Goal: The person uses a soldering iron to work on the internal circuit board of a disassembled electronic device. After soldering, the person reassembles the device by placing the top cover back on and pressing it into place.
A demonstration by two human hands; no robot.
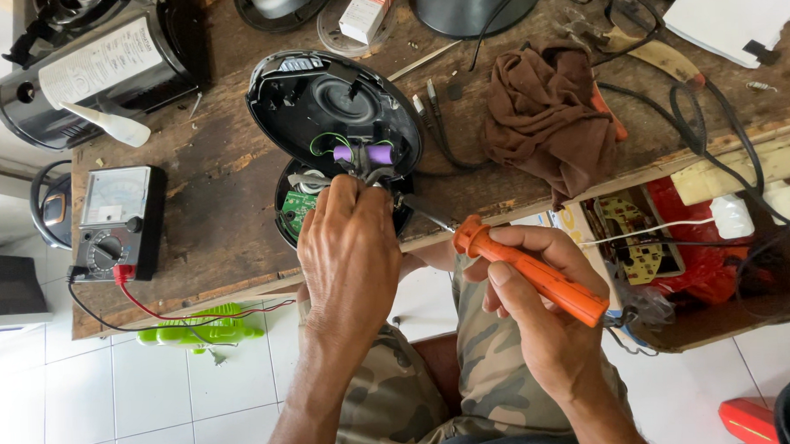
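Fingers of my left hand pinched wires inside the opened black casing; my right hand gripped the orange soldering iron, its tip angling up-left toward them.

Our left hand covers the near part of the opened black casing, so we cannot see what its fingertips grip there. The soldering iron tip vanishes behind that hand. At the far edge, the glasses and black lamp base are cut off.
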